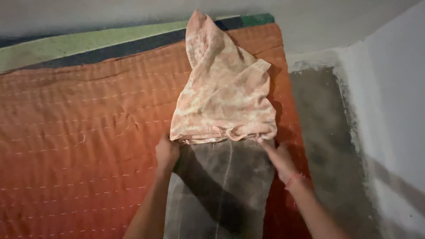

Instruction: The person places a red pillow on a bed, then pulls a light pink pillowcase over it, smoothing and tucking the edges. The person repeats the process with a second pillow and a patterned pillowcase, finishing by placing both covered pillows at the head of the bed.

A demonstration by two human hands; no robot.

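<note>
1. Cloth (223,95), peach-pink with a pale blotchy print, lies bunched on the orange quilt (79,146); its top tapers to a point near the quilt's far edge and its lower hem is crumpled between both hands.
2. Left hand (167,153) grips the lower left corner of the cloth; its fingers are curled closed around the hem.
3. Right hand (278,158) pinches the lower right corner of the cloth, fingers narrow and closed on the hem edge. A red thread band (294,179) sits on that wrist.
4. Grey fabric (221,190), dull and darker, lies flat under the cloth's lower edge and runs down between the two forearms to the bottom of the view; a pale seam line runs down its middle. The cloth's hem overlaps its top end, so that end is hidden.
5. Orange quilt has rows of white running stitches, covers most of the left and centre, and is touching both fabrics from below.
6. Green strip (88,42) and a dark blue strip (115,51) show along the quilt's far edge, a layer underneath; what it is exactly, cannot tell.
7. Floor (325,146), bare grey with rough patches, lies just right of the quilt.
8. Wall (394,102), pale, rises at far right beside the floor; more pale wall runs across the top behind the quilt.
9. Shadow from the left forearm falls across the grey fabric; lighting is dim.
</note>
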